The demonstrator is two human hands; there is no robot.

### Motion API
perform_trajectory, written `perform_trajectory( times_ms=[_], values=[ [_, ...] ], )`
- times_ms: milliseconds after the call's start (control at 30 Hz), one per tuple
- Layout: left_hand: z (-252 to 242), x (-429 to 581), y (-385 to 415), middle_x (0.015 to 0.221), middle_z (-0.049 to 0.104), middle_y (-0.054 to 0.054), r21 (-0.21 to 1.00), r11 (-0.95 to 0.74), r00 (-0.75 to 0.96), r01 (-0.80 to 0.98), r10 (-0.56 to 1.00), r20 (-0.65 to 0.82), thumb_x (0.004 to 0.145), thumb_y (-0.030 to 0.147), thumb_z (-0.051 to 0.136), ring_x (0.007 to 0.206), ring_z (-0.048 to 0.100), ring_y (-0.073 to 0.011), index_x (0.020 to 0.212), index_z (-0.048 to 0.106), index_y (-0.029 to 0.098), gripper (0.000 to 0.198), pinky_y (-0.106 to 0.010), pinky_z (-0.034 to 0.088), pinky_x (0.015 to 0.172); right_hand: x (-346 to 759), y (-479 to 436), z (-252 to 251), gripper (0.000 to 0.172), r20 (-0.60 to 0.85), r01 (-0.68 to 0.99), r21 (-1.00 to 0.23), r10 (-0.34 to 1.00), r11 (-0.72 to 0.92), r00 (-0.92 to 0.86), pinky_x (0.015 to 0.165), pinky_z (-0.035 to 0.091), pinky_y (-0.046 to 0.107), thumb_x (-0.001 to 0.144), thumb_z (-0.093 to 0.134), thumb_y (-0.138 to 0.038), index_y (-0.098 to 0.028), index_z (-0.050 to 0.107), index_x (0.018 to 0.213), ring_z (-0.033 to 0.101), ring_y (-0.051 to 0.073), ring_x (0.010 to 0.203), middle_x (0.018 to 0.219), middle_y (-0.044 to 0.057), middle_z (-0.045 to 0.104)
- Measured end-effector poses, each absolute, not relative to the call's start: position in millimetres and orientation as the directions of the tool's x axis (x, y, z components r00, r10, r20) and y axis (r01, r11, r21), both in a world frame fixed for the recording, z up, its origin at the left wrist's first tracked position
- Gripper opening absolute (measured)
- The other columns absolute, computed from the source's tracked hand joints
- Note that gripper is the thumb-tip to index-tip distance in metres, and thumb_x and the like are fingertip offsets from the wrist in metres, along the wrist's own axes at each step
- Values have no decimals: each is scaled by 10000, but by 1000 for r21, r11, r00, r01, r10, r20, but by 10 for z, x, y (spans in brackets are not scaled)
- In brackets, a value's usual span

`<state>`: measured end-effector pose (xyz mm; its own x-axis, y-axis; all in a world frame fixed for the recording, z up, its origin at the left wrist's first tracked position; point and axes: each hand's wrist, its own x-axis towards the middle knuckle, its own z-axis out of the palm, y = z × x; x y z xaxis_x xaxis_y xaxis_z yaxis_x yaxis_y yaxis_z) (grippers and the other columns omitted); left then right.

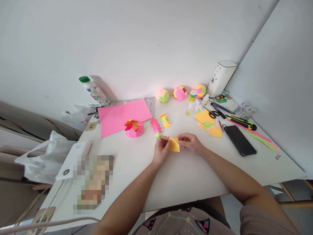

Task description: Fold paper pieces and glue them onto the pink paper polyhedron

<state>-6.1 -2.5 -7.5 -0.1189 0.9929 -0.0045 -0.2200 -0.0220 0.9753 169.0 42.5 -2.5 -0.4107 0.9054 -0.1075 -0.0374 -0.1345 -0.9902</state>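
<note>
An orange paper (175, 146) is held above the white table (183, 176), pinched at its left edge in the left hand's grip (162, 147); the right hand's grip (190, 143) meets its right edge, whether pinching cannot be told. Paper balls (180, 93) stand before a plain white wall (146, 42)

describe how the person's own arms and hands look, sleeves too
The left hand and right hand wear no gloves or watch. Both forearms are bare; a short, grey-brown sleeve shows on the right, while no left sleeve is in view.
</note>
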Motion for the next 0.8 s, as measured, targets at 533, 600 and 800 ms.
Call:
perform_trajectory(
  times_ms=[533, 600, 800],
  values=[
    [-90, -77, -65, 965, 568, -38, 993, -74, 3, -96, 997, 75, 774, 329, 672, 925, 571, -171, 1115, 643, 250, 352, -314, 488, 832, 1701, 431, -15, 408, -131, -8, -988, 874, -152, -469, 667, 496, 289, 668, 776, -326, -194, 675, 1041, 581, 123, 688, 781, 1, 642],
    [-76, -76, -67, 1022, 591, -48, 992, -29, 16, -119, 999, 31, 766, 345, 681, 973, 583, -184, 1133, 628, 246, 383, -316, 495, 845, 1698, 427, -7, 402, -129, -5, -989, 876, -148, -465, 670, 495, 286, 668, 775, -326, -193, 675, 1034, 575, 118, 687, 784, 1, 640],
    [-45, -67, -69, 1044, 624, -58, 996, 43, 35, -76, 999, -40, 748, 356, 700, 949, 601, -187, 1126, 633, 231, 404, -318, 509, 828, 1689, 411, -7, 382, -106, -22, -991, 882, -131, -459, 672, 483, 284, 670, 767, -323, -194, 673, 1017, 588, 132, 737, 850, 17, 655]
  ],
)
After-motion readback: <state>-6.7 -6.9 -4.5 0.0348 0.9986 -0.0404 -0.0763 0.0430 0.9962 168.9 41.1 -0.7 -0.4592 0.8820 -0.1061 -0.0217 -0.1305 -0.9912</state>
